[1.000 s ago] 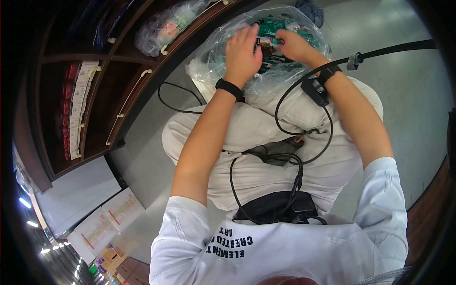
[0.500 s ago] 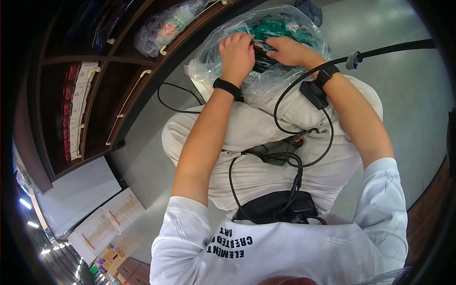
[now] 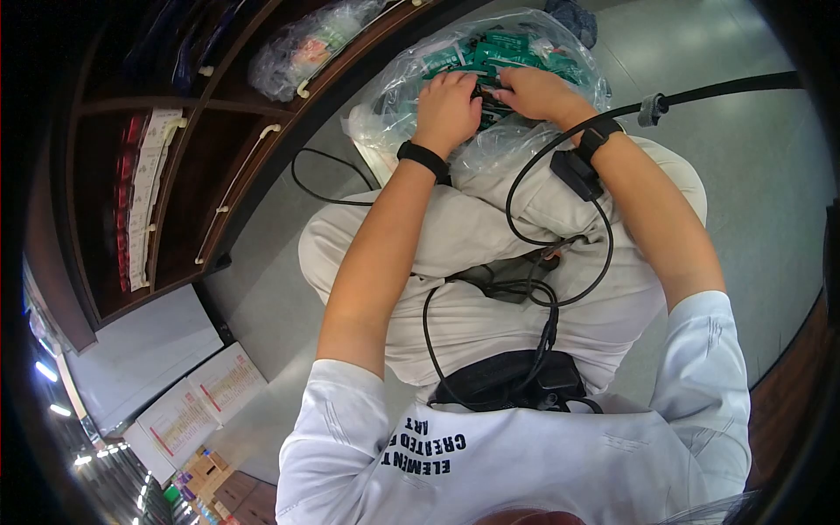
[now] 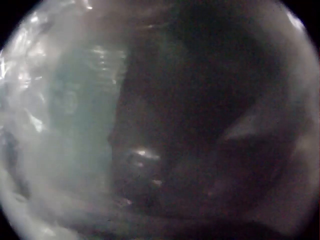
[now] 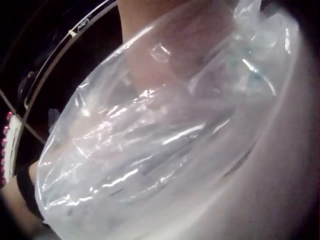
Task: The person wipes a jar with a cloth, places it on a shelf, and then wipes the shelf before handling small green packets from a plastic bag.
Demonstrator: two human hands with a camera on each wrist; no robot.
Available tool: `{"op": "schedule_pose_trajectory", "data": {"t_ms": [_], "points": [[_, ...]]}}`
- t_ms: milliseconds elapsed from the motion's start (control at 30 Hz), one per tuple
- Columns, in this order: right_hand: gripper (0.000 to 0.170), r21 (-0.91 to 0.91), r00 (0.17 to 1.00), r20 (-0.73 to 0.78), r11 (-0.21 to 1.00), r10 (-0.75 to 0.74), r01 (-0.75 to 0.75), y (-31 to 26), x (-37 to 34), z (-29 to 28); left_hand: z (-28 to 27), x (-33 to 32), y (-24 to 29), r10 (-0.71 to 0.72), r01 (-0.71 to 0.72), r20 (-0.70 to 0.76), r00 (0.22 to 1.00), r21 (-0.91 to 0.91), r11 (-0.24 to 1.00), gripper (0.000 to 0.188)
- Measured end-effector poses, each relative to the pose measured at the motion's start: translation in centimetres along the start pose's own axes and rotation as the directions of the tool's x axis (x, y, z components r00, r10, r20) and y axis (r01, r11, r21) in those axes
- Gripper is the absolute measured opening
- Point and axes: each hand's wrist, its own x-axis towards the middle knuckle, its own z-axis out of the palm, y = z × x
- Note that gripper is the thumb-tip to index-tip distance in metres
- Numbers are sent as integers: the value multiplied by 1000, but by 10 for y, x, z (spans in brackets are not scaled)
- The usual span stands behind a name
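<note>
Both hands are inside an open clear plastic bag (image 3: 398,83) filled with green packets (image 3: 507,52). My left hand (image 3: 446,109) lies over the near left of the pile, its fingers bent down among the packets and their tips hidden. Opposite it, my right hand (image 3: 541,94) pinches the edge of a dark packet (image 3: 490,94) between thumb and fingers. That packet sits in the gap between the two hands, largely covered by them. In the left wrist view a blurred green packet (image 4: 82,120) fills the left side. Bag film (image 5: 150,145) covers most of the right wrist view.
Dark wooden shelving (image 3: 192,114) stands close on the left, holding a bagged item (image 3: 302,52) and red and white boxes (image 3: 144,201). A black cable (image 3: 700,92) crosses over the right forearm. The person's crossed legs (image 3: 525,219) border the bag's near side.
The left hand shifted left, then back right and lower. The right hand moved slightly left and down. The packet between them, earlier showing a brown picture, is now mostly covered.
</note>
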Motion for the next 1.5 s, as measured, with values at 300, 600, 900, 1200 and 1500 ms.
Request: {"op": "schedule_pose_trajectory", "data": {"t_ms": [300,600,900,1200,1500], "points": [[15,-82,999,50,996,-12,16,5,1,-3,11,-7,4,103,-121,114,988,164,979,55],[24,177,987,154,981,49,-77,16,7,-4,20,-7,7,120,-174,286,951,169,970,58],[46,-38,956,-293,999,8,-20,53,29,17,23,-15,8,75,-111,338,938,88,990,60],[32,38,999,-36,999,-32,34,62,48,17,6,1,4,24,27,201,979,-249,968,47],[79,-148,977,187,986,104,-77,-18,31,7,-24,26,-29,-303,267,-71,950,-319,910,55]]}}
